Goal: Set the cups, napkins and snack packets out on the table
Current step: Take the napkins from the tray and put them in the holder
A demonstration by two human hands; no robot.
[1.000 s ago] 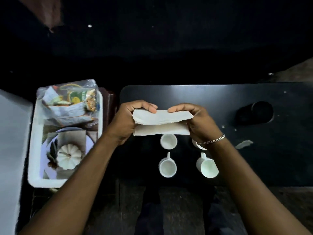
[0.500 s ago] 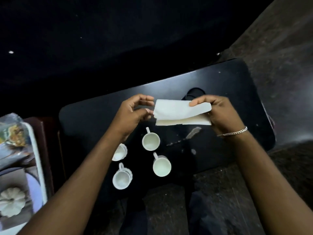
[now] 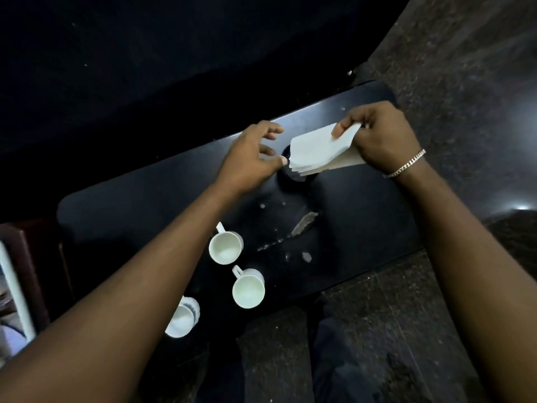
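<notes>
The right hand [image 3: 380, 135] pinches a stack of white napkins [image 3: 322, 151] at its two-o'clock end, above a dark round holder [image 3: 293, 177] on the black table [image 3: 363, 228]. The left hand [image 3: 250, 161], fingers spread, meets the stack's nine-o'clock corner with its thumb. Three white cups [image 3: 225, 247] stand toward six o'clock, one partly hidden under the left forearm.

The dark surface [image 3: 363, 228] carries three white cups [image 3: 225, 247] toward 7 o'clock, a dark round holder [image 3: 293, 175] at center, and pale scuffs [image 3: 303, 223] between.
</notes>
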